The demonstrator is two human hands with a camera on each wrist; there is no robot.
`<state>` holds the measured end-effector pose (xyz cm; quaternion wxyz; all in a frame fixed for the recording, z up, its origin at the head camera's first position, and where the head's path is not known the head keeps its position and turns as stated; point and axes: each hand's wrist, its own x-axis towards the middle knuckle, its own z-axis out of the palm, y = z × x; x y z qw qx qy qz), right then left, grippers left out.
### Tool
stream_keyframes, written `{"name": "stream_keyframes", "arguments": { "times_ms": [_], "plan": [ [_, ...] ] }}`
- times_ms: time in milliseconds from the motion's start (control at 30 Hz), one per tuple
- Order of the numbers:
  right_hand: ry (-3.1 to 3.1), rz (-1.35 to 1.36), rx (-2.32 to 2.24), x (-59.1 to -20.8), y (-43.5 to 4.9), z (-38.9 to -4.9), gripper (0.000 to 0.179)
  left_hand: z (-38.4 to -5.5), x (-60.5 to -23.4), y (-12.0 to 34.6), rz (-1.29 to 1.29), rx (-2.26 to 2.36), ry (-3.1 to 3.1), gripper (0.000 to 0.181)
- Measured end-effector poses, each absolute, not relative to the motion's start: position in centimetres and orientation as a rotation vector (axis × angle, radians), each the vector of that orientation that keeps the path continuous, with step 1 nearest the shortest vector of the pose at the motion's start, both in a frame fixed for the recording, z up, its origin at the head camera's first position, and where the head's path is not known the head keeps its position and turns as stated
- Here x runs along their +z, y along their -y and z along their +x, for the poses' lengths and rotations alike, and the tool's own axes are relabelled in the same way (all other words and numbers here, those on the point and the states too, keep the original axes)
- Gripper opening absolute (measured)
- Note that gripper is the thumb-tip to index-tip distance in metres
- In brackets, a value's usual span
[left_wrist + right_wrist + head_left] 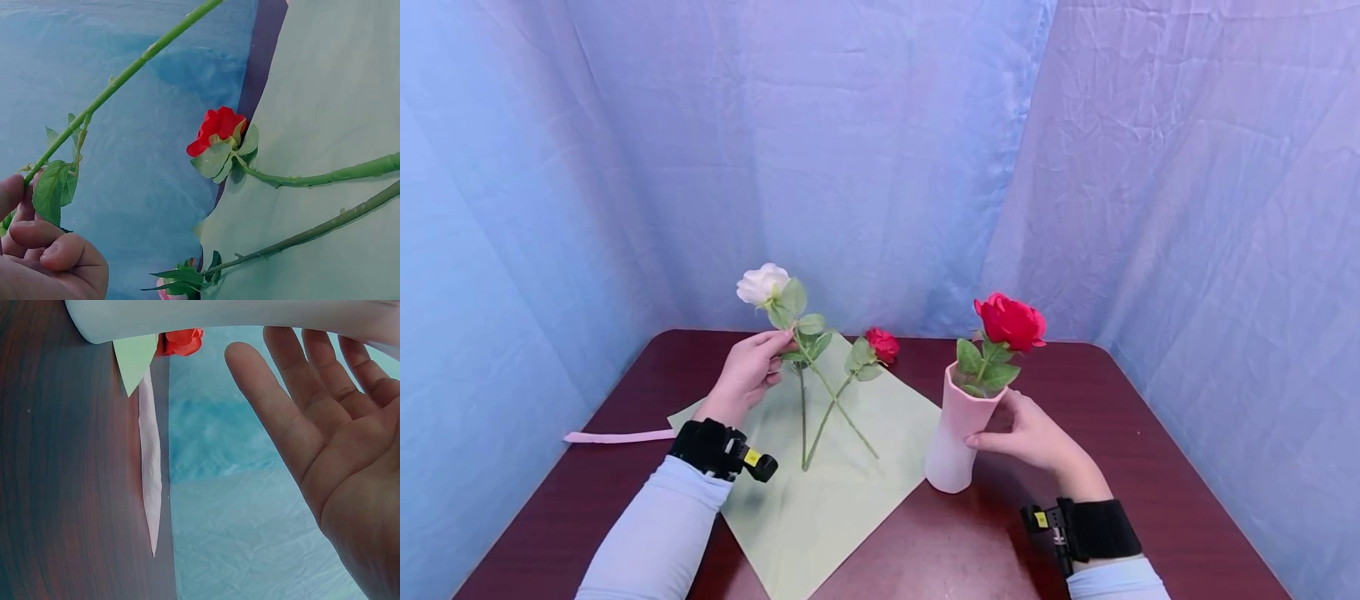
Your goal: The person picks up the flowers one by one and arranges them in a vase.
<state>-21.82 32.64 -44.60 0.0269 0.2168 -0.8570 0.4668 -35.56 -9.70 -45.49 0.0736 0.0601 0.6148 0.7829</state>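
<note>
In the head view my left hand (748, 371) pinches the stem of a white rose (763, 284) just below its leaves, holding it above the green wrapping paper (790, 533). Its stem slants down to the right. My right hand (1037, 433) is at the right side of a pink-and-white vase (955, 442), fingers passing behind it and thumb at its near side. The vase stands upright with a large red rose (1011, 321) in it. The right wrist view shows the vase (187, 315) covering the fingertips.
On the paper lie a smaller red rose (882, 344) and another rose, whose pinkish bloom (165, 291) shows in the left wrist view. Their stems meet near the paper's middle. A pink ribbon (617, 437) lies at the table's left. Curtains hang around the dark table (1075, 383).
</note>
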Motion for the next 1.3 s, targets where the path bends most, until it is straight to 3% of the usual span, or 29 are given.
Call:
{"name": "stream_keyframes", "arguments": {
  "times_ms": [567,1300],
  "plan": [
    [2.641,0.675,1.437,-44.9,-32.8,-21.9,0.07,-34.0,-44.9,9.9,0.153,2.518,-1.642,0.016],
    [2.643,0.679,1.428,-44.7,-32.7,-21.9,0.071,-32.1,-43.4,9.3,0.148,2.682,-1.496,0.01]
  ]
}}
